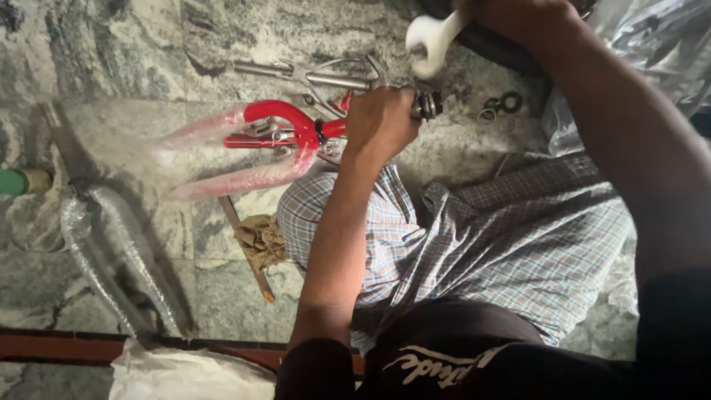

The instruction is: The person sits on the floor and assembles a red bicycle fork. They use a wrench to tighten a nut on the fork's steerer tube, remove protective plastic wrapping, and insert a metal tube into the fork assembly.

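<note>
My left hand (381, 122) grips the steerer tube of a red bicycle fork (278, 137), whose blades point left, partly wrapped in clear plastic. The tube's threaded metal end (428, 105) sticks out just right of my fist. My right hand (518, 18) at the top holds a silver open-ended spanner (431, 41), its jaw hanging just above the threaded end. The fork rests across my checked cloth-covered knee (385, 215).
Metal brake calipers and rods (311, 74) lie on the stone floor behind the fork. Loose washers and rings (500, 107) sit to the right. A plastic-wrapped grey fork (104, 244) lies at left, a rag (261, 241) on a stick by my knee, a black tyre (489, 41) at top.
</note>
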